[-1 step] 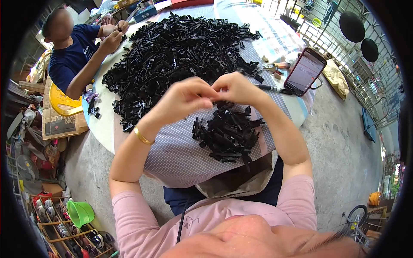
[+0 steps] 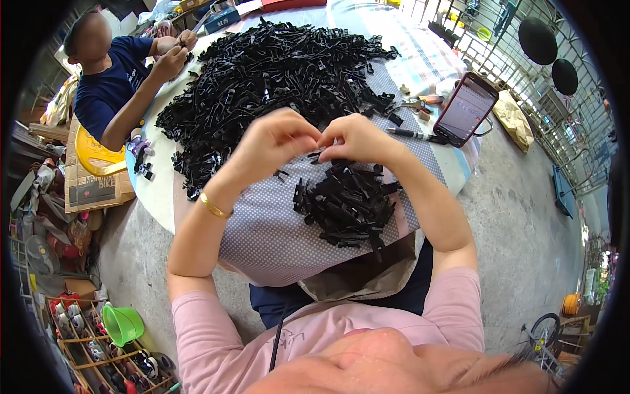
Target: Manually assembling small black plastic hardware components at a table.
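Observation:
My left hand [image 2: 279,144] and my right hand [image 2: 353,139] meet fingertip to fingertip above the table, both with closed, pinching fingers. A small black plastic clip [image 2: 315,157] shows in part beneath the right fingertips; the fingers hide most of it. What the left fingers pinch is hidden. Just below my hands lies a small heap of black plastic clips [image 2: 351,205] by the table's near edge. Beyond them spreads a much larger heap of similar black pieces [image 2: 275,72]. A stray black piece [image 2: 281,175] lies beneath my left hand.
A phone [image 2: 466,108] stands propped at the right, beside a pen [image 2: 410,133] and pliers-like tool [image 2: 417,105]. At the far left a co-worker [image 2: 118,79] handles something small. An opened brown bag [image 2: 367,279] hangs below the cloth-covered table edge [image 2: 262,253].
My two hands have shifted slightly left, and the right fingers have turned downward. A dark bit of the clip now shows below the fingertips. The heaps look the same.

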Motion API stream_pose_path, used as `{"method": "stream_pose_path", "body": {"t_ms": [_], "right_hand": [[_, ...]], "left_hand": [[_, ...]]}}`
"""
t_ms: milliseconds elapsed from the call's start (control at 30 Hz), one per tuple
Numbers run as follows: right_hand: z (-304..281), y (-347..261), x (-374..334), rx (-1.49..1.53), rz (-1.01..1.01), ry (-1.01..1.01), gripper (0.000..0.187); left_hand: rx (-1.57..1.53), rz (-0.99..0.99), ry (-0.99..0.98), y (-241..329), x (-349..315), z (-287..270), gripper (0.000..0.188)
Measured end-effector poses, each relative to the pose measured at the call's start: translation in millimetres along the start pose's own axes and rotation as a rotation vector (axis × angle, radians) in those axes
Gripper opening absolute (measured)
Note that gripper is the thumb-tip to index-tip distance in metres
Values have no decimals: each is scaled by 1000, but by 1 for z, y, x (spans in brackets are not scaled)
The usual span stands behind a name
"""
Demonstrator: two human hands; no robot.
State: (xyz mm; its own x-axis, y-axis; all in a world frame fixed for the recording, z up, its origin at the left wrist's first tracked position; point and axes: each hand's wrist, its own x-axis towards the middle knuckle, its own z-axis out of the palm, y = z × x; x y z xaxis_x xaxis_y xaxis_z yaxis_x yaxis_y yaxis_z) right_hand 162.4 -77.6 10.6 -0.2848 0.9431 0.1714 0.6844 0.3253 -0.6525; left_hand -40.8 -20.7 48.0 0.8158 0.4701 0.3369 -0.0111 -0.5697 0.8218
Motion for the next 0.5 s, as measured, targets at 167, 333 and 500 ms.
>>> {"method": "stream_pose_path", "body": {"t_ms": [167, 333, 500], "right_hand": [[1, -3, -1, -115, 61, -87, 28], [0, 1, -3, -292, -42, -50, 28], [-9, -8, -1, 268, -7, 347, 32]], "left_hand": [[790, 27, -44, -13, -5, -13, 19], [1046, 34, -186, -18, -3, 2, 18], [247, -153, 130, -18, 3, -1, 15]]}}
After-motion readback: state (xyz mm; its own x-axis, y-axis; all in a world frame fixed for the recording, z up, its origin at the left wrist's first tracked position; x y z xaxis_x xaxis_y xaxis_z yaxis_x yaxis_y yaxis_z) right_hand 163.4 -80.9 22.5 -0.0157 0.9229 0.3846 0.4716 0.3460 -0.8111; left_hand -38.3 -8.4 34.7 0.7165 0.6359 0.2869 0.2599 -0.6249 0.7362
